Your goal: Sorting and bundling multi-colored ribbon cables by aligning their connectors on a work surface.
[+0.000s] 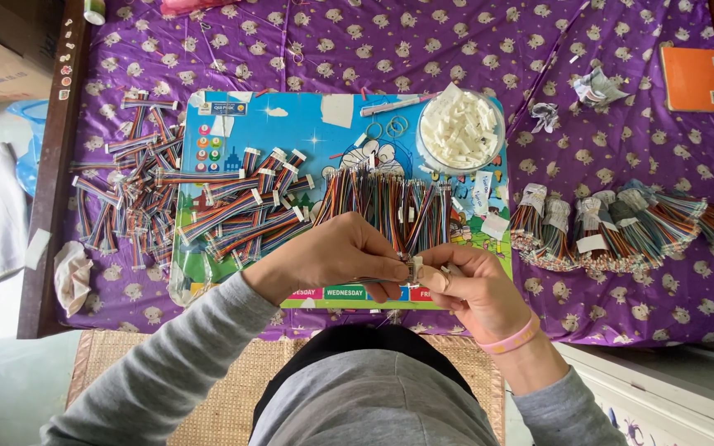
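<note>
While both hands met over the table [621,49], wire work lay spread across its purple cloth.
Largest, a blue picture board [324,124] carried loose ribbon-wire pieces [241,211] and a round tub of white connectors [459,130]; tied bundles [613,227] lay to its right. The left hand [336,256] and right hand [477,289] were both pinched together on one small white connector [414,269], at the board's near edge.

On the desk [638,49] a board [324,116] carries a row of wire bundles [386,202] and, behind, a bowl [459,130]; loose wires [126,182] lie left, tied bundles [613,223] right, a notebook [695,78] far right.
</note>
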